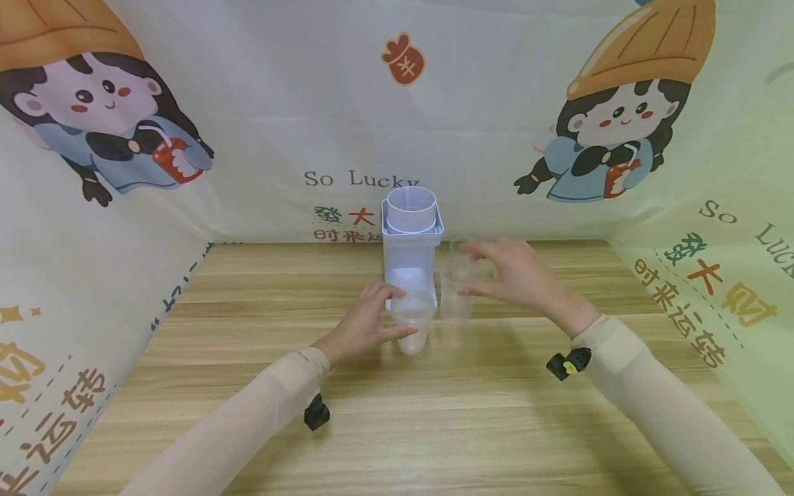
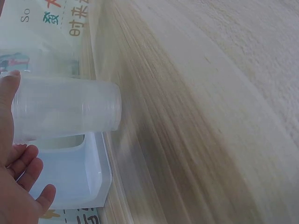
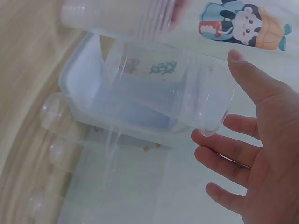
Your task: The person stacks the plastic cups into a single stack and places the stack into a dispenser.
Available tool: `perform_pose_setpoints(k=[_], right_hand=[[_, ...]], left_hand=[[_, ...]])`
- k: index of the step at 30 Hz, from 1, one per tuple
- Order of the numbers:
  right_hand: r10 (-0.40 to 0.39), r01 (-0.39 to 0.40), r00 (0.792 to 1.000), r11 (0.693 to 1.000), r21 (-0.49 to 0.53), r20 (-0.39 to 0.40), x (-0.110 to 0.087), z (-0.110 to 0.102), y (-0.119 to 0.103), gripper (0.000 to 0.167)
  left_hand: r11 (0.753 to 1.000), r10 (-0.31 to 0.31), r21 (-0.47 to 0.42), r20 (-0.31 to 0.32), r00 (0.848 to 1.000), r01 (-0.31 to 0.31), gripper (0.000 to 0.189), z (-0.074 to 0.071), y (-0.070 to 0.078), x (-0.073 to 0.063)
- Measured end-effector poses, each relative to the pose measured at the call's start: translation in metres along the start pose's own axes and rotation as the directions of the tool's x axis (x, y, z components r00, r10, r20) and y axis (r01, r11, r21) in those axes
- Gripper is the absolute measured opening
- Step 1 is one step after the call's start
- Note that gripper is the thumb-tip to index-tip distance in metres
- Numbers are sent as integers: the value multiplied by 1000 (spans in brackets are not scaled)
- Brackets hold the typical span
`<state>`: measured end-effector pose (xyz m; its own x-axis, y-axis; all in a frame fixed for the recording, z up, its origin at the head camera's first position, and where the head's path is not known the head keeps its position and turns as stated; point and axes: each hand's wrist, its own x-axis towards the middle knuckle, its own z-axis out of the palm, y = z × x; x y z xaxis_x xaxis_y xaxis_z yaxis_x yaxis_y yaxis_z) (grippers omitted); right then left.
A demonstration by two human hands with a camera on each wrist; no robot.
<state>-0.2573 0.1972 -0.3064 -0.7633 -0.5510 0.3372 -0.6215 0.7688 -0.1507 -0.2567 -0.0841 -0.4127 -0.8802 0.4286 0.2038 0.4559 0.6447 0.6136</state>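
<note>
My left hand (image 1: 360,327) grips a stack of nested clear plastic cups (image 1: 412,318) near its rims, with thumb and fingers on either side. In the left wrist view the stack stands upright, its base close to the wooden tabletop. Several layered rims show on it in the right wrist view. My right hand (image 1: 517,272) holds a single clear plastic cup (image 3: 163,88) by the rim, between thumb and fingers. That cup is beside the stack, to its right, and blurred in the head view. Behind both is a pale lilac plastic holder (image 1: 409,241) with a round tube on top.
The wood-grain tabletop (image 1: 403,427) stretches out in front of the holder. A printed cloth (image 1: 279,103) with cartoon figures and lettering hangs at the back and both sides. Dark straps with small devices are on both wrists.
</note>
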Motion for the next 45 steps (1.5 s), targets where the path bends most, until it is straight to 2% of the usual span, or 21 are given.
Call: perform_pose_setpoints(k=[9, 18, 24, 33, 45], right_hand=[[-10, 9, 999, 999, -38, -44, 10, -24, -8, 71], [-14, 13, 999, 1000, -9, -48, 17, -34, -11, 72], [-31, 33, 998, 999, 19, -62, 22, -35, -19, 72], [-22, 23, 999, 999, 45, -32, 29, -30, -32, 75], [-73, 74, 997, 996, 43, -23, 35, -18, -40, 73]], left_hand=[[1000, 0, -3, -6, 1000, 0, 72, -1, 1, 0], [1000, 4, -4, -9, 1000, -4, 71, -1, -2, 1], [1000, 18, -1, -14, 1000, -18, 70, 0, -2, 1], [1000, 8, -11, -1, 1000, -8, 70, 1, -1, 1], [999, 35, 3, -11, 999, -35, 70, 1, 1, 1]])
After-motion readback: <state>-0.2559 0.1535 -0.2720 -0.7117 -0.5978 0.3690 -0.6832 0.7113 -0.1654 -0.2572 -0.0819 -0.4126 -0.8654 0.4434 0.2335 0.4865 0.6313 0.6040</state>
